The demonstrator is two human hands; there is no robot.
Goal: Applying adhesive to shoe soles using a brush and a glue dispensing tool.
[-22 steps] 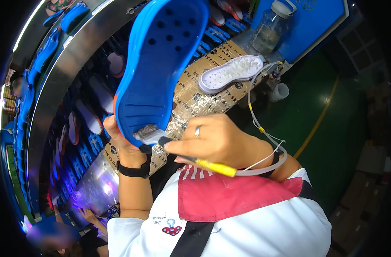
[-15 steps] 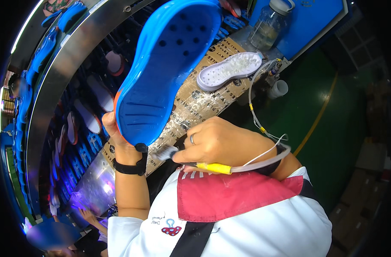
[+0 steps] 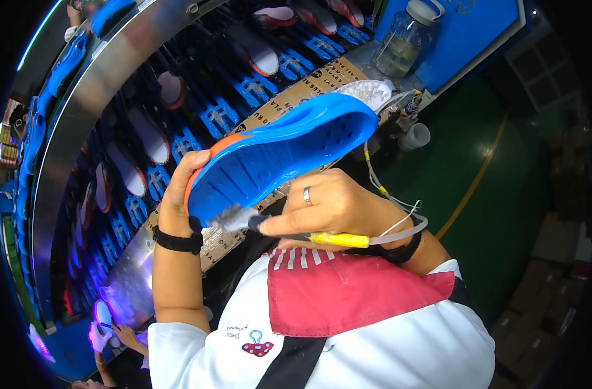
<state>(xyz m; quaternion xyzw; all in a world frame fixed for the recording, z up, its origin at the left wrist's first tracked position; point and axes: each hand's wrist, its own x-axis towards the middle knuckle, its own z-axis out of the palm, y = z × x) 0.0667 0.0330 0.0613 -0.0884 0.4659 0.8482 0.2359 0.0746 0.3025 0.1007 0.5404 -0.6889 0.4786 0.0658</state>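
Note:
My left hand (image 3: 182, 181) grips a blue shoe sole (image 3: 286, 155) with an orange patch by its heel end, thumb on the rim. The sole is tilted, its hollow inside facing me, with small holes toward the far end. Closed around a brush (image 3: 236, 219) with a yellow-sleeved grip and a clear tube is my right hand (image 3: 338, 204). The bristles are at the heel end of the sole, at its near rim; whether they touch it I cannot tell. Behind the blue sole, partly hidden, a white sole (image 3: 373, 92) holds pale lumps and lies on the brown-papered bench (image 3: 270, 110).
Several shoe uppers on lasts (image 3: 257, 55) stand along blue holders beyond the bench, beside a curved metal rail (image 3: 72, 97). A lidded clear jar (image 3: 399, 48) and a white cup (image 3: 416, 137) are at right, near a thin hose (image 3: 373, 172). A co-worker's gloved hand (image 3: 99, 338) shows lower left.
The blue sole has come down and tipped sideways to the right, now covering part of the white sole. The brush has moved down-left to the sole's heel end.

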